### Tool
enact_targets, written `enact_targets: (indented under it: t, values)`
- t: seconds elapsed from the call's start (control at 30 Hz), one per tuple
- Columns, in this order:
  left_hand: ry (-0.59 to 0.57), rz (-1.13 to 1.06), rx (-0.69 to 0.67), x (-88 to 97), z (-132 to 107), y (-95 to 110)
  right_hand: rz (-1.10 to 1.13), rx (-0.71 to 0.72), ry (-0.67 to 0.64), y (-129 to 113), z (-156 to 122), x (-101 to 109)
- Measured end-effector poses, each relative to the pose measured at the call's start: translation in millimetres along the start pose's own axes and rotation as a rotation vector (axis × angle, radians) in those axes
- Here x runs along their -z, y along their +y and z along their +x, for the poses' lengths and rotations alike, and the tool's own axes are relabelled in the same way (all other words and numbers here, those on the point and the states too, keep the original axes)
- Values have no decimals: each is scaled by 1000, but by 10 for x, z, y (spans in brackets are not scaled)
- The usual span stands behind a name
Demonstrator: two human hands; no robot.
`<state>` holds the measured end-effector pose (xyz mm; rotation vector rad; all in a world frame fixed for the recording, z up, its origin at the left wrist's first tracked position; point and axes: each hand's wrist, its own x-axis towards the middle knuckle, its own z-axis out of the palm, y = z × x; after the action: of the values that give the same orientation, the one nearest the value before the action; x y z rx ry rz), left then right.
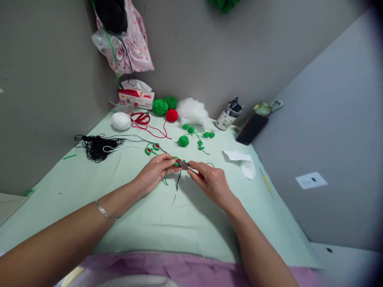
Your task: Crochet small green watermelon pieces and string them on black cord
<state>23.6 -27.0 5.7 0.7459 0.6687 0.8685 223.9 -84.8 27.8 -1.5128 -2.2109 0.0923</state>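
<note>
My left hand pinches a small green and red crocheted piece just above the pale green table. Its fingers are closed on the piece. My right hand meets it from the right, fingers closed around a small metal tool that looks like little scissors. The tool's tip touches the crocheted piece. A dark thread hangs from the piece down onto the table.
A black thread tangle lies at the left. Further back are white yarn, red cord, green and red yarn balls, stuffing, small green pieces, a tissue box, a bottle, a phone, tissue and a crochet hook.
</note>
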Motion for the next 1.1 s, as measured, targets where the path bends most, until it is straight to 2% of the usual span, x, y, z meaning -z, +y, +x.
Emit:
enact_targets:
  t: [0.37,0.87,1.1]
  values:
    - [-15,-1,-9,10,-1,-16,75,-67,-5,-4,21,3]
    - [-38,-5,-1,-3,-5,-27,200,-124,-85,-74,38,64]
    - [-20,-8,6,19,9,-24,421,-264,-13,31,67,44]
